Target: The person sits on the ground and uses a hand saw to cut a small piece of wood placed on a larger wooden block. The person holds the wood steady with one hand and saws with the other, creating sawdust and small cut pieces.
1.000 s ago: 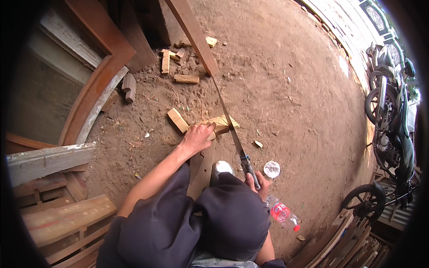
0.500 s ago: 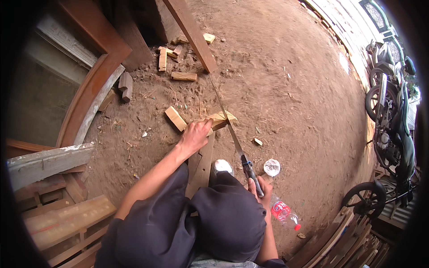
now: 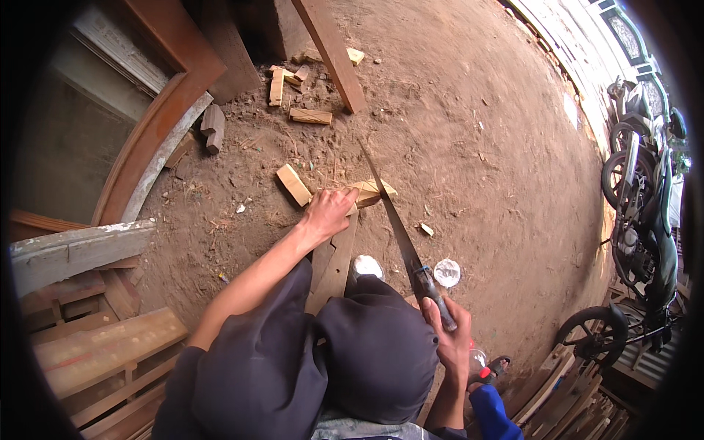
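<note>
item in hand: a pale wooden block [image 3: 367,189], near the centre of the frame, at the upper end of a brown plank [image 3: 334,268] that runs up from lower centre. the block's long axis lies roughly left to right, its right end free.

left hand [image 3: 331,211]: the nearer of the two and in contact, fingers curled down over the block's left end, gripping it. right hand [image 3: 456,323]: well apart, toward the lower right, closed round the dark handle [image 3: 431,290] of a saw [image 3: 402,232].

governing relation: the saw slants from the right hand toward the upper left and passes steeply across the block's long axis, near the right end and to the right of the left hand's fingers. whether the teeth sit in a cut cannot be determined from this view.

surroundings: a loose offcut [image 3: 294,185] lies on the soil [image 3: 477,205] just beside the left hand, to its upper left. a board [image 3: 330,55] slants down from the upper edge.

changes against the frame half a second earlier: the right hand sits further toward the lower right, and the saw's tip, which met the board's lower end in view, is now clear of it. another person's sandalled foot [image 3: 500,367] and blue trouser leg [image 3: 493,412] appear at lower right; the plastic bottle [image 3: 477,359] is now largely covered. the left hand's hold is unchanged.
</note>
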`<state>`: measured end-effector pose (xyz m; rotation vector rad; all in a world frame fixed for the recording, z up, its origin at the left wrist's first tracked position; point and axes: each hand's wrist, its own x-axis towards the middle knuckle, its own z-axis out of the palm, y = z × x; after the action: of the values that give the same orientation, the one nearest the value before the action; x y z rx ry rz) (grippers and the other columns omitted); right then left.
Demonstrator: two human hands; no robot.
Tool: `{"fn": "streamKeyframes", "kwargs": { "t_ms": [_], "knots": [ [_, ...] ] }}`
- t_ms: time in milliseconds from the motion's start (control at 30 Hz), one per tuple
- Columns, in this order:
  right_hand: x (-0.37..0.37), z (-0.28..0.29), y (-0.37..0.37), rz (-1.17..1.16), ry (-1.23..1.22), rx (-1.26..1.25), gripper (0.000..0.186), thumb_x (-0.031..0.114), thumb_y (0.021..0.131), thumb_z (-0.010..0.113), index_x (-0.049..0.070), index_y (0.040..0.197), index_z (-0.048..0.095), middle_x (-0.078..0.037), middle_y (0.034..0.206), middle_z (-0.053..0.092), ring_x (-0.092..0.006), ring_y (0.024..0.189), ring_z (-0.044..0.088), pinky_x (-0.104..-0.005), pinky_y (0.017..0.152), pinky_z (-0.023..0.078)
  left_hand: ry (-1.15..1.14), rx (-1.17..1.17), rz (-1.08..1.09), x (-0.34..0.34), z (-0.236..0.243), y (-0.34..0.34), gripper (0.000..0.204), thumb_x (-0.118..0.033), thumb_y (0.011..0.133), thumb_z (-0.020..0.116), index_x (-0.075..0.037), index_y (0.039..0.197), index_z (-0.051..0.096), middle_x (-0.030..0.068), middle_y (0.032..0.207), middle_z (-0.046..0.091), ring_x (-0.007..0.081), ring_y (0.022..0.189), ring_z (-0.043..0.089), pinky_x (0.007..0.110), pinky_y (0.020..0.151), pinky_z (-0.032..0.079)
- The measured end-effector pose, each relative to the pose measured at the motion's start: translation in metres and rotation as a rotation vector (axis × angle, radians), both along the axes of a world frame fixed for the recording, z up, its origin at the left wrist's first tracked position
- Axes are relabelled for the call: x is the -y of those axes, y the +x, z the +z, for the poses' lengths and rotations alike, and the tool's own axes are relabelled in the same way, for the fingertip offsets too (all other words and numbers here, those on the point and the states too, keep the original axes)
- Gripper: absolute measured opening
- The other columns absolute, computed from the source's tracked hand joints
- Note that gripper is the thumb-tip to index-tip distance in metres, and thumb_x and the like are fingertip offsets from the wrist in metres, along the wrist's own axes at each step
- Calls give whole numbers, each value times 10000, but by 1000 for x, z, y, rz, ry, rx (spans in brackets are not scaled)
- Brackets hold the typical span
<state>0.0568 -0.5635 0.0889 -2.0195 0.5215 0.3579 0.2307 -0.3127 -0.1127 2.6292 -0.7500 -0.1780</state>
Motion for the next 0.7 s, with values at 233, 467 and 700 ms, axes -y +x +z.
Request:
{"fn": "streamKeyframes", "kwargs": {
  "t_ms": [233,467,700],
  "knots": [
    [3,18,9,83,-74,-3,221,135,1018,723,-61,928,675,-118,652,637,-89,625,573,-326,573,462,84,-37,-27,6,-15,-2,506,32,722,705,36,1220,612,193,944,746,409,893,771,487,771,659],
    [-5,21,7,35,-30,4,269,172,1043,706,-44,890,660,-9,664,595,-49,653,491,-302,552,407,98,-96,24,-2,-12,2,532,37,714,716,38,1238,623,193,997,747,360,912,781,453,776,670],
    [-4,9,-4,-11,-89,54,317,213,1047,709,-32,853,652,34,661,536,-33,646,470,-278,535,373,46,2,25,2,-18,-1,540,39,720,690,20,1257,627,175,863,753,326,788,786,458,761,671]
  ]
}}
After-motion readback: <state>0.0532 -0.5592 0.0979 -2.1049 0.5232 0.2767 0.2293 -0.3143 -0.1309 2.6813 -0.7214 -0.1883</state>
